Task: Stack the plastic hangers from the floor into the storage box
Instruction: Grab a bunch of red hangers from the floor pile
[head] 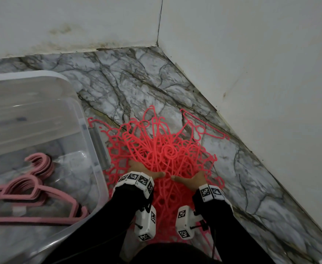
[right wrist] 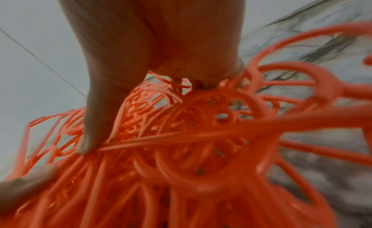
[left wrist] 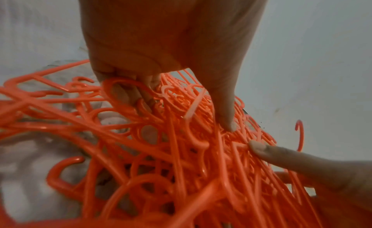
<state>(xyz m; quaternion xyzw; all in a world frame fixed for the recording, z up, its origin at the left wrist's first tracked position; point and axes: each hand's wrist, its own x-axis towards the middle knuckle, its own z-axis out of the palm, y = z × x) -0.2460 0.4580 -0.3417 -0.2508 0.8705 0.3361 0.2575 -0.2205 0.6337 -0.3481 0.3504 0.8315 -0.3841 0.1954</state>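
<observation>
A tangled pile of bright coral plastic hangers (head: 167, 149) lies on the marble floor. Both hands grip its near end as one bundle. My left hand (head: 147, 169) has its fingers (left wrist: 130, 91) curled under the hangers (left wrist: 161, 151) and its thumb pressed on top. My right hand (head: 189, 177) holds the same bundle from the right, thumb on top and fingers (right wrist: 201, 78) tucked into the hangers (right wrist: 201, 151). The two thumbs nearly meet. The clear storage box (head: 91, 141) stands to the left, with a stack of pink hangers (head: 34, 189) inside.
Two white walls meet in a corner (head: 157, 44) beyond the pile, the right wall running close along its right side. Bare marble floor (head: 127, 82) lies between pile and walls. The box's grey latch (head: 99, 147) touches the pile's left edge.
</observation>
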